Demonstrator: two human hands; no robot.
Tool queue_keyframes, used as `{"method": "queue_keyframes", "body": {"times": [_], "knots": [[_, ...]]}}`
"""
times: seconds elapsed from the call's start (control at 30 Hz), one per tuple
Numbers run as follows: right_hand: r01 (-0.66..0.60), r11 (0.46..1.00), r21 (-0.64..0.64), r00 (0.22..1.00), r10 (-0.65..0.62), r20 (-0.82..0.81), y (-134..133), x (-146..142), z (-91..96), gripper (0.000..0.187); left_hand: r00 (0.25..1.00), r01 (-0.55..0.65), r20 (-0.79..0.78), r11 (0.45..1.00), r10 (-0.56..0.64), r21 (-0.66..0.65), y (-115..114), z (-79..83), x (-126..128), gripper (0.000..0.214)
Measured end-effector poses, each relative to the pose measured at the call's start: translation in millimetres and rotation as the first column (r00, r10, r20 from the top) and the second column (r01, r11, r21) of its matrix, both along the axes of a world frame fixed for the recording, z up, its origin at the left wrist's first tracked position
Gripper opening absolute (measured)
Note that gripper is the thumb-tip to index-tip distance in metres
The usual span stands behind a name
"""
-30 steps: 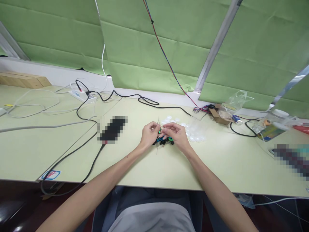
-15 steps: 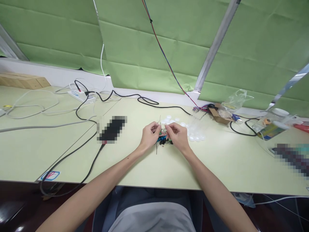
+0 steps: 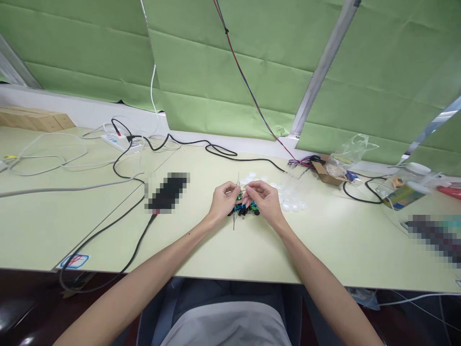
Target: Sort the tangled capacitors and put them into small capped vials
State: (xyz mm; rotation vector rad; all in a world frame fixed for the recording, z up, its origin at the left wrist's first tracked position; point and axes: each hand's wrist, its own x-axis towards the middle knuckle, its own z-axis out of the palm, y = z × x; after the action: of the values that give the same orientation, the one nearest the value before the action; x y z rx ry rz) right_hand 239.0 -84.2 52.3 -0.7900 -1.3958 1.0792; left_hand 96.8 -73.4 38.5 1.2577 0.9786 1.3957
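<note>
My left hand (image 3: 224,199) is closed in a pinch over a heap of small parts (image 3: 246,210) on the table, blue, green and black. A small green piece (image 3: 239,196) shows at its thumb tip; fingers partly hide it. My right hand (image 3: 264,198) is also pinched, its fingertips close to the left ones. Something thin, like a wire lead (image 3: 243,191), runs between the two sets of fingertips; which hand grips it is too small to tell. Thin dark wire-like strands stick out from the heap above and below.
Several whitish round discs (image 3: 288,204) lie just right of and behind my hands. A pixelated dark object (image 3: 167,193) with a black cable is to the left. A power strip (image 3: 120,142), a cardboard box (image 3: 327,174) and plastic bags stand at the back.
My right hand has shifted slightly left, its fingertips closer to the left hand's. More of the blue and green parts beneath it shows. My left hand has barely moved.
</note>
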Motion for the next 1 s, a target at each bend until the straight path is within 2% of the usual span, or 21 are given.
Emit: {"method": "queue_keyframes", "body": {"times": [0.13,0.23,0.33,0.4,0.53,0.67,0.83,0.9,1.0], "knots": [[0.037,0.998,0.047,0.999,-0.039,0.038,-0.6,0.4,-1.5,0.022,1.0,0.012,0.023,1.0,-0.012,-0.007,0.1,-0.6,0.0,0.036],[0.121,0.983,0.139,0.98,-0.141,0.144,-2.1,2.2,-1.3,0.019,0.999,0.027,0.048,1.0,-0.027,-0.01,0.6,-1.5,0.5,0.037],[0.206,0.925,0.318,0.919,-0.295,0.263,-3.6,4.7,-0.4,0.019,0.998,0.03,0.052,1.0,-0.03,-0.004,0.6,-1.5,0.9,0.037],[0.22,0.88,0.421,0.869,-0.373,0.326,-3.3,6.2,-0.7,0.022,0.999,0.019,0.043,1.0,-0.019,0.005,0.3,-1.2,1.0,0.036],[0.21,0.845,0.491,0.805,-0.435,0.404,-0.9,7.2,-3.7,0.027,1.0,-0.024,0.01,0.999,0.023,0.046,-0.2,-0.9,0.5,0.034],[0.228,0.884,0.409,0.837,-0.393,0.382,-2.7,3.7,-4.1,0.026,0.995,-0.062,-0.073,0.992,0.07,0.113,-1.7,0.7,-0.5,0.029],[0.161,0.982,0.1,0.96,-0.179,0.216,-5.8,-1.9,-2.7,0.026,0.979,-0.096,-0.164,0.982,0.124,0.165,-2.8,2.3,-2.1,0.025],[0.105,0.994,-0.005,0.988,-0.104,0.111,-4.8,-3.1,-3.0,0.028,0.977,-0.1,-0.172,0.982,0.127,0.16,-2.1,1.8,-2.4,0.025],[0.039,0.996,-0.086,0.999,-0.04,-0.014,-3.1,-4.2,-3.4,0.03,0.983,-0.085,-0.151,0.989,0.104,0.125,-1.1,1.1,-2.3,0.027]]}}
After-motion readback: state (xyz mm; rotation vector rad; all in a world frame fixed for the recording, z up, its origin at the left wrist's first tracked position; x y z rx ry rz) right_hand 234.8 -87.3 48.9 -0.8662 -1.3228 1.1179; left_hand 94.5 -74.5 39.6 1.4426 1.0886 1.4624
